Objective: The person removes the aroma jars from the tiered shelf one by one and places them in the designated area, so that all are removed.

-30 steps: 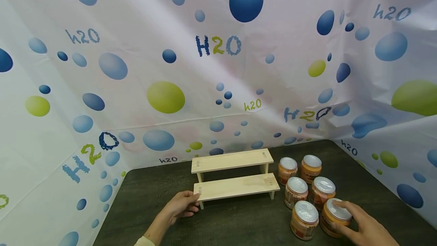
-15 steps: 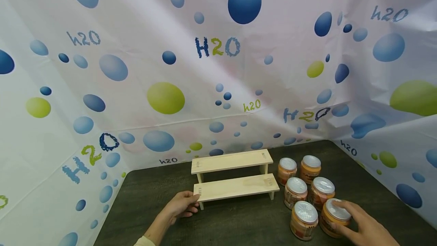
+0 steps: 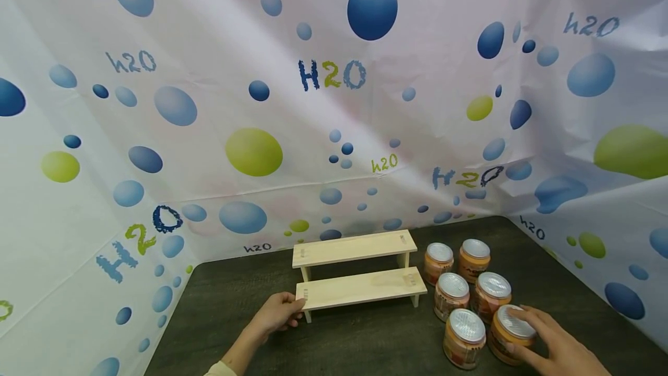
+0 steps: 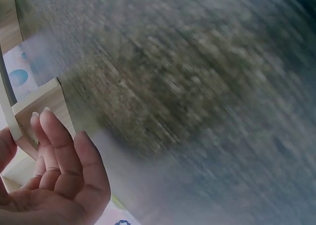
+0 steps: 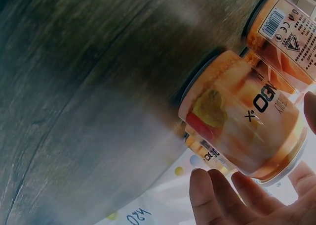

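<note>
A two-step wooden display stand [image 3: 360, 289] of pale boards sits near the middle of the dark table. My left hand [image 3: 279, 311] pinches the left end of its lower step, thumb at the top edge and fingers below; in the left wrist view the fingers [image 4: 61, 151] lie by the stand's leg [image 4: 44, 109]. At the right, my right hand [image 3: 561, 341] holds an orange jar [image 3: 508, 335] with a silver lid, thumb on its near side and fingers across the lid and far side. The right wrist view shows this jar's printed label [image 5: 242, 111] and the fingertips [image 5: 202, 185] beside it.
Several similar jars stand in two rows right of the stand, among them a front-left jar [image 3: 464, 341] and a back-right jar [image 3: 474, 260]. A white curtain [image 3: 313, 103] with blue and green spots and H2O lettering hangs behind and on both sides of the table [image 3: 365, 344].
The head view has tilted slightly, so the scene sits a little lower. Both hands, the stand and the jars keep their places.
</note>
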Action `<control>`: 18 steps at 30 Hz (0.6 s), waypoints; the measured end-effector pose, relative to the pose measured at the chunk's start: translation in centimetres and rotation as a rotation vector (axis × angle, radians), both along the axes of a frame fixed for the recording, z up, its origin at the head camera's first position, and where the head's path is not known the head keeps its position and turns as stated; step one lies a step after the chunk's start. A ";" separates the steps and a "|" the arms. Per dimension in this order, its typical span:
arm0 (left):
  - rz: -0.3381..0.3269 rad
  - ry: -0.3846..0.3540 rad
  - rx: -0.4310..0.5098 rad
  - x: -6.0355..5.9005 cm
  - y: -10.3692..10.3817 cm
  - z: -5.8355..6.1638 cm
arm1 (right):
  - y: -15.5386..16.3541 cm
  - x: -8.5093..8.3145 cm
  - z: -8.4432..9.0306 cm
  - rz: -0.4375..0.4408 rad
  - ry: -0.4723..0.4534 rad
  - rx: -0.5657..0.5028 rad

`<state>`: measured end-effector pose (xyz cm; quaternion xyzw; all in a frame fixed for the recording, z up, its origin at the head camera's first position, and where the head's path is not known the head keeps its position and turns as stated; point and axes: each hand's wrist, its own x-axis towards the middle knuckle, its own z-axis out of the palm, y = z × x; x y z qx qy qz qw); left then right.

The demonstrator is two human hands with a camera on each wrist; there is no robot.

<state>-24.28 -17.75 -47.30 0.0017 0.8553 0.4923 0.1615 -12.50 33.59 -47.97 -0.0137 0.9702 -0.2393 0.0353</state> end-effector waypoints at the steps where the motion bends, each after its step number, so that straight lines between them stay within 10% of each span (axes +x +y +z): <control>1: 0.004 0.016 -0.015 0.0 0.1 0.0 | 0.0 0.0 0.0 0.009 0.016 -0.004; 18: 0.036 0.518 -0.655 1.0 1.6 0.9 | -0.1 0.6 1.0 0.033 0.150 0.137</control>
